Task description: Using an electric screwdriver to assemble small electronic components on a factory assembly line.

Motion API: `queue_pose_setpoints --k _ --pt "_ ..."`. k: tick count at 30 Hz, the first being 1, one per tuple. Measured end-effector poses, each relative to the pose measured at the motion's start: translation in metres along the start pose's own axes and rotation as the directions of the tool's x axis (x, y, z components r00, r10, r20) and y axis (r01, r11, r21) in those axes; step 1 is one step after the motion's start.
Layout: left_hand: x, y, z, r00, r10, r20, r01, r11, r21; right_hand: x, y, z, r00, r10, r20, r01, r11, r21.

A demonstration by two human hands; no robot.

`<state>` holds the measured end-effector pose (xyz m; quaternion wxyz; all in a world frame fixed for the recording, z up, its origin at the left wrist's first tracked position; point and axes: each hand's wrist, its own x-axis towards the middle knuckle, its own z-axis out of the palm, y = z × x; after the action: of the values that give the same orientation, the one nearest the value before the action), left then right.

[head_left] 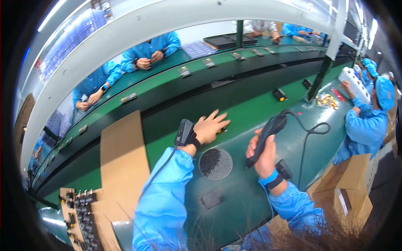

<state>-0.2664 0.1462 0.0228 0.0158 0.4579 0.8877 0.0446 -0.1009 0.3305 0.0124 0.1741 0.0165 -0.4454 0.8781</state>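
My right hand (264,157) is closed around a black electric screwdriver (271,134), its tip slanting down to the left. A black cord runs from the tool's upper end over the green bench. My left hand (211,129) reaches over the green belt with its fingers spread. A small part with yellow on it (222,130) shows beside the palm, mostly hidden by the hand. Between my forearms lies a round dish (227,168) partly filled with small black pieces, too small to name. Closer to me is a flat black rectangular piece (211,198).
Black blocks with yellow (279,95) sit farther along the belt. Small yellow parts (326,101) are heaped at right, near a co-worker in blue (364,125). A cardboard sheet (123,150) and rows of black parts (86,217) are at left; a cardboard box (345,184) is at right.
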Motion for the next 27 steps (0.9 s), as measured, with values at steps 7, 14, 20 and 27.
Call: queue_pose_setpoints --k 7,14,20,27 --pt "-0.018 -0.024 0.002 0.995 0.012 -0.096 -0.002 0.994 0.108 -0.002 0.006 -0.001 1.000 0.028 0.009 -0.028 0.998 -0.064" --pt "-0.121 0.009 -0.052 0.825 -0.275 -0.494 0.147 0.948 -0.282 0.000 -0.001 -0.007 0.999 0.018 -0.031 -0.020 0.997 -0.077" --pt "-0.219 0.112 -0.036 0.849 -0.321 -0.419 0.145 0.905 -0.399 0.004 0.004 0.001 0.999 0.027 -0.017 -0.029 0.994 -0.107" --pt "-0.204 0.145 -0.006 0.923 -0.251 -0.292 0.170 0.945 -0.278 -0.001 -0.005 -0.006 0.999 -0.009 -0.042 0.005 0.995 -0.101"
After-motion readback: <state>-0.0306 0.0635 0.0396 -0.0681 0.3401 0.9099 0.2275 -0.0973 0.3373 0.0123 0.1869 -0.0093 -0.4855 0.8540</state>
